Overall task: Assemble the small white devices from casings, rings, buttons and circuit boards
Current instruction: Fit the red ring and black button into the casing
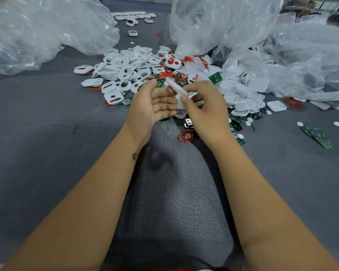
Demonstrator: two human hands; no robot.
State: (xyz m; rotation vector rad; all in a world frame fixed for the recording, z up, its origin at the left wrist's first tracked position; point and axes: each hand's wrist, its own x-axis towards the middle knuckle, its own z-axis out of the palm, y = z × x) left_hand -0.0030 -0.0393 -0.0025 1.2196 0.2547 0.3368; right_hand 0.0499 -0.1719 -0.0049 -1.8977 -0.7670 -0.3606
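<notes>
The step in hand looked like joining casing parts: a flat white plastic casing (177,88) was held edge-on above the grey tabletop (47,114), in front of the heap of white casing halves (125,67). The right hand (205,110) pinched it, thumb and forefinger closed on its near end. The left hand (155,106) lay palm-up, fingers (164,100) loosely straight and together, touching a clear part below it; whether they gripped anything I could not tell. Next, probably, seating a thin red ring (184,136) or small green circuit board (215,77) squarely.
</notes>
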